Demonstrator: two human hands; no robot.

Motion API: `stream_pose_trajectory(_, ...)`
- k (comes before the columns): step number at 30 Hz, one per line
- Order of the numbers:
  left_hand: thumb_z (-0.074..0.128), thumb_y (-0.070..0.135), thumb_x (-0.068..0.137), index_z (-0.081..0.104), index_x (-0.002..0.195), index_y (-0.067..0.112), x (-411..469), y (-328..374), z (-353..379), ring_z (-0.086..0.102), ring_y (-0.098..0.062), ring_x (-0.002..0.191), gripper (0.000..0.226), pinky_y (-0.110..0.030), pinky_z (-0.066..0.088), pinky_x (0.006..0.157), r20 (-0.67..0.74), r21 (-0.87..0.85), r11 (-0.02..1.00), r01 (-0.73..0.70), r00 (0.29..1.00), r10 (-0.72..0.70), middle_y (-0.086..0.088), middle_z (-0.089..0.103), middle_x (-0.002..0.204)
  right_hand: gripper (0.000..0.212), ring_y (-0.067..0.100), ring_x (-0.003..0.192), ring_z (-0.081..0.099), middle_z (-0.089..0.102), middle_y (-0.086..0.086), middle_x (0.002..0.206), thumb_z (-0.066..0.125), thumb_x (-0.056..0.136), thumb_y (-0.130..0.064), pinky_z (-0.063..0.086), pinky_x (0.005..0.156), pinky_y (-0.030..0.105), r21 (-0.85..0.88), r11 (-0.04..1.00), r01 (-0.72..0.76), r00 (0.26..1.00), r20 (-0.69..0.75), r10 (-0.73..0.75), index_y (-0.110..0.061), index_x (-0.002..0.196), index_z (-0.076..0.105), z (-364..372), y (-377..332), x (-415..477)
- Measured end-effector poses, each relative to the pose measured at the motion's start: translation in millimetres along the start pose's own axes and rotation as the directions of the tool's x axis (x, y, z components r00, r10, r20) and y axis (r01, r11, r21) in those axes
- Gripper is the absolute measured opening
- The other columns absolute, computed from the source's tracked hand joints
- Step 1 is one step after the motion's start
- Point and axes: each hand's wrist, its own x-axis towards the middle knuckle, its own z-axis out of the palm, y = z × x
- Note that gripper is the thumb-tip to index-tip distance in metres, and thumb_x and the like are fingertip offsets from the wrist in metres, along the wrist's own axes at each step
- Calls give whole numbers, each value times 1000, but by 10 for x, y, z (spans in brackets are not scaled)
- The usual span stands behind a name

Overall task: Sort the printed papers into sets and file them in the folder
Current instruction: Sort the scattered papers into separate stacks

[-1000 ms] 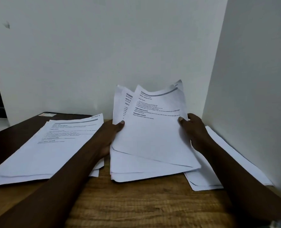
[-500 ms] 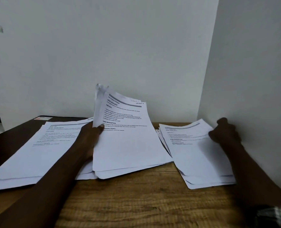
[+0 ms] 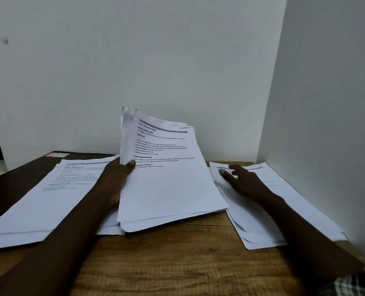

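Left grip (image 3: 117,178): clamped on tilted stack of white printed papers (image 3: 168,180), mid-worktop.
Right grip (image 3: 246,182): fingers apart, empty, over white paper pile (image 3: 284,195) at right edge.
Left edge: second white paper pile (image 3: 49,201) on brown wooden worktop (image 3: 177,263).

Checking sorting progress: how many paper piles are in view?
3: left pile lying flat; middle pile tilted up in the left hand; right pile beneath the right hand. More may lie underneath.
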Motion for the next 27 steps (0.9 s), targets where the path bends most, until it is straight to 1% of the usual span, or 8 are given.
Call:
stream_pose_trajectory(2, 52, 12, 99, 57, 129, 8, -1, -2, 14, 66, -34, 107, 30, -50, 52, 92, 44, -23, 1000, -5, 999, 6, -13, 67, 121, 49, 16, 98, 67, 68, 3, 117, 47, 92, -59, 51, 83, 31, 473, 880, 40, 999, -43, -23, -18, 116, 62, 12, -246, -65)
stream_pose_trajectory(4, 52, 13, 99, 57, 129, 8, -14, -1, 26, 65, -35, 109, 31, -54, 49, 96, 83, -39, 999, -10, 996, 13, -13, 67, 123, 44, 19, 90, 71, 72, 4, 104, 59, 88, -56, 56, 74, 31, 631, 776, -5, 999, 38, -25, -16, 104, 67, 61, -396, -81)
stream_pose_trajectory(8, 50, 14, 100, 54, 132, 7, -90, 10, 72, 65, -33, 112, 33, -51, 54, 90, 171, -65, 998, -25, 985, 36, -12, 66, 125, 40, 21, 89, 71, 74, 5, 97, 85, 68, -34, 58, 82, 41, 624, 781, -19, 1000, 6, 20, -17, 100, 68, 184, -418, -54)
stream_pose_trajectory(14, 52, 20, 98, 51, 137, 8, -151, 27, 99, 62, -32, 118, 40, -52, 51, 93, 278, -92, 996, -19, 960, 44, -11, 64, 130, 25, 21, 81, 68, 72, 12, 98, 80, 76, -14, 53, 68, 29, 707, 707, 12, 1000, -26, 10, -10, 97, 66, 129, -436, -53)
stream_pose_trajectory(19, 54, 16, 96, 53, 135, 8, -117, 1, 77, 63, -33, 116, 40, -54, 51, 93, 278, -96, 995, -18, 960, 44, -12, 64, 129, 18, 29, 95, 70, 72, 14, 105, 73, 84, -14, 56, 90, 45, 717, 697, 5, 1000, -13, 7, -9, 101, 67, 99, -468, -98)
stream_pose_trajectory(22, 52, 11, 97, 53, 135, 6, -109, 11, 59, 63, -34, 116, 39, -54, 51, 93, 263, -96, 995, -13, 964, 38, -14, 63, 130, 29, 28, 104, 69, 70, 12, 116, 65, 91, -26, 54, 93, 45, 805, 587, -85, 979, 178, -102, -10, 116, 64, 38, -520, -204)
stream_pose_trajectory(24, 49, 8, 95, 53, 135, 4, -114, 45, 66, 61, -33, 118, 40, -51, 51, 95, 293, -125, 992, 4, 956, 33, -13, 63, 130, 38, 25, 107, 68, 70, 7, 117, 60, 93, -38, 54, 93, 43, 823, 528, -210, 921, 348, -175, -12, 121, 64, -16, -561, -279)
stream_pose_trajectory(27, 47, 5, 91, 52, 134, 3, -108, 39, 106, 60, -35, 119, 43, -53, 47, 101, 309, -112, 992, 65, 951, -27, -15, 63, 130, 45, 27, 109, 67, 69, 9, 119, 62, 91, -40, 53, 94, 46, 830, 470, -301, 884, 428, -191, -11, 125, 61, -44, -582, -291)
